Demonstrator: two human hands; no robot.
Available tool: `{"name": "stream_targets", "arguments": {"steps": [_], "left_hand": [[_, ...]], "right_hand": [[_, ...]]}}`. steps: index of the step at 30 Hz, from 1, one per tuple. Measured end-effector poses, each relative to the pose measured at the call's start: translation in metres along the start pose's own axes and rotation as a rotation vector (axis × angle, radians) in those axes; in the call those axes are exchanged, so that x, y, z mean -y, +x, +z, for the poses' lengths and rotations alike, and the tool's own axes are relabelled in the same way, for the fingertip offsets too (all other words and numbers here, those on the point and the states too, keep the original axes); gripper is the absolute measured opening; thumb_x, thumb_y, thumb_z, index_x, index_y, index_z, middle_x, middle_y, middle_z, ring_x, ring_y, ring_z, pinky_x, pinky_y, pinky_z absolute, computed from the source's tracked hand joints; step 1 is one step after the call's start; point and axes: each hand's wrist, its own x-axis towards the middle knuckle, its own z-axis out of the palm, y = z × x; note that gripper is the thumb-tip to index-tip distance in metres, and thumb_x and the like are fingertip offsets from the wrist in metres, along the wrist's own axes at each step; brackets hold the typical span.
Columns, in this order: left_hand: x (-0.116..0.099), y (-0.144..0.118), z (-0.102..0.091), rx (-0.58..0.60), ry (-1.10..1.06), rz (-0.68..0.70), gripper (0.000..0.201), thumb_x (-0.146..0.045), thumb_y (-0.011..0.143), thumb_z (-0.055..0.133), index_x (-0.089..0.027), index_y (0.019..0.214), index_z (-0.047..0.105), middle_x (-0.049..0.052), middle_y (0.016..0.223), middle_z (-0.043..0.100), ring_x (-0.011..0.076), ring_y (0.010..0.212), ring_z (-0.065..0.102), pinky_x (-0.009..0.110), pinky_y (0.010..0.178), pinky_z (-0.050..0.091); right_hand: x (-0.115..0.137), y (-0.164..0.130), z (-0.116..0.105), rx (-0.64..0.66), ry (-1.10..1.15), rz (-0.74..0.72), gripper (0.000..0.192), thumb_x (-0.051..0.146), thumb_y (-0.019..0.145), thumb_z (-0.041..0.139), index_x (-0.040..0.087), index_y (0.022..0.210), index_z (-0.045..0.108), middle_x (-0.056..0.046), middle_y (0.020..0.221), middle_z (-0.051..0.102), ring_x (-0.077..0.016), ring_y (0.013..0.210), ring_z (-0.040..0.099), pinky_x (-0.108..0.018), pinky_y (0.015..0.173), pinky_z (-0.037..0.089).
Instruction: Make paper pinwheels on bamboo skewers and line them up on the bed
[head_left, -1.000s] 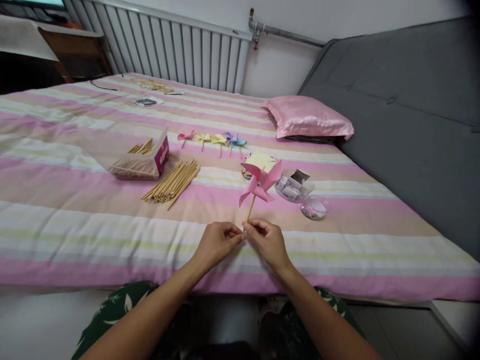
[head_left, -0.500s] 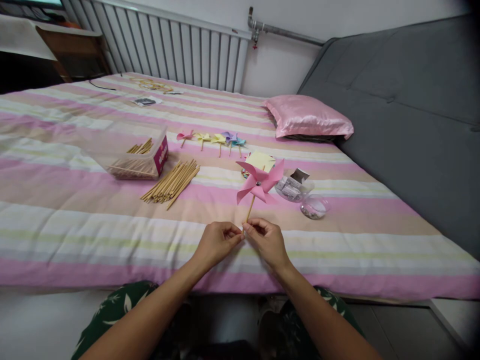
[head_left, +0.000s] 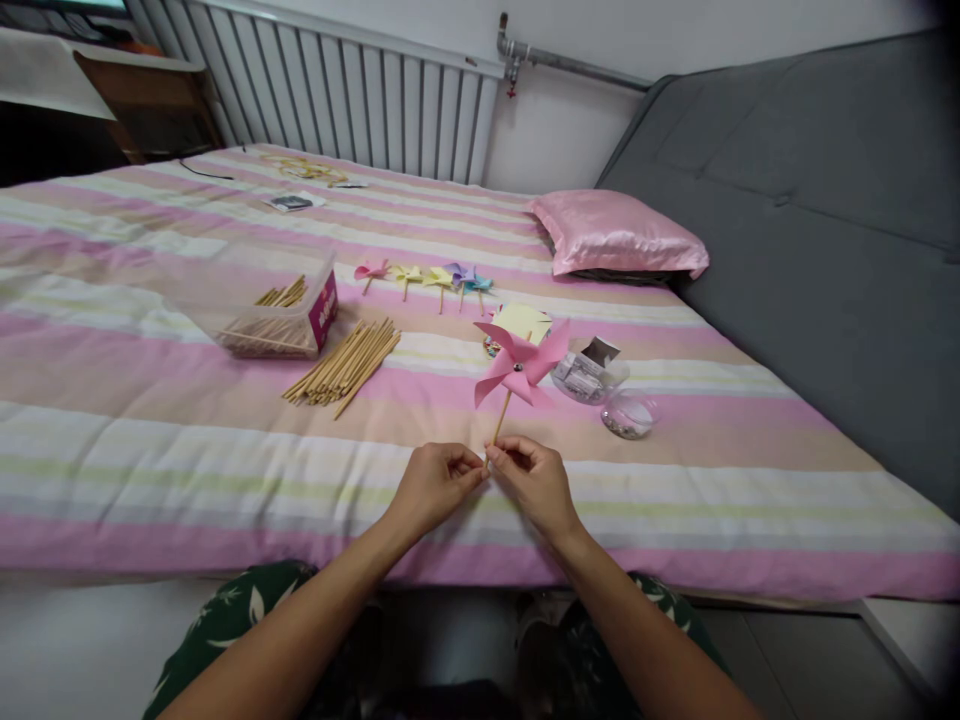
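The left hand [head_left: 442,480] and the right hand [head_left: 536,482] meet near the front edge of the pink, beige and white striped bedspread [head_left: 225,450], both closed in a pinch on the lower end of the thin wooden stick of a pink paper four-bladed pinwheel [head_left: 517,370]. The pinwheel stands tilted slightly right in front of the fingers, its blades above the knuckles and reaching, in this view, over the lower edge of a pale yellow stack of paper sheets [head_left: 523,321]. Just right of the blades is a clear plastic tub with small packets [head_left: 579,378], and nearer the person, beside it, a round clear plastic dish of small metal pieces [head_left: 628,415]; this right side is the tighter one. To the left, a wide strip of fabric separates the left hand from a loose bundle of tan wooden sticks [head_left: 345,365], with a clear plastic box with a magenta label [head_left: 324,312] just behind it, holding more sticks. Farther back lies a row of small pink, yellow, purple and blue pinwheels [head_left: 438,279], well apart from the hands. Between the wrists and the bed's front edge runs only a narrow band of fabric.
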Motion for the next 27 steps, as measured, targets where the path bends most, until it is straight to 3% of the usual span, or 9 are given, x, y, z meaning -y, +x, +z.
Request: {"name": "stream_targets", "arguments": {"steps": [12,22,27], "left_hand": [[0.001,0.001,-0.005,-0.057,0.104,-0.034,0.020,-0.031,0.072,0.057,-0.016,0.073,0.069,0.005,0.068,0.070,0.0165,0.061,0.061,0.024,0.053,0.040],[0.000,0.004,-0.019,-0.233,0.415,-0.087,0.020,-0.031,0.074,0.055,-0.018,0.078,0.070,0.005,0.074,0.071,0.0185,0.068,0.063,0.026,0.059,0.041],[-0.001,0.014,-0.032,-0.332,0.505,-0.140,0.021,-0.032,0.074,0.054,-0.019,0.077,0.071,0.005,0.076,0.072,0.0196,0.074,0.064,0.026,0.063,0.041]], "right_hand": [[0.000,0.003,-0.006,-0.026,-0.070,-0.019,0.027,0.039,0.076,0.061,0.016,0.087,0.071,-0.008,0.086,0.072,-0.0189,0.077,0.063,-0.031,0.071,0.048],[-0.004,0.022,-0.029,-0.154,-0.395,-0.120,0.024,0.033,0.076,0.058,0.014,0.086,0.069,-0.008,0.086,0.069,-0.0166,0.068,0.059,-0.030,0.069,0.047],[-0.018,0.028,-0.022,-0.175,-0.534,-0.141,0.024,0.028,0.076,0.056,0.015,0.094,0.066,-0.008,0.092,0.067,-0.0168,0.072,0.060,-0.030,0.073,0.047]]}}
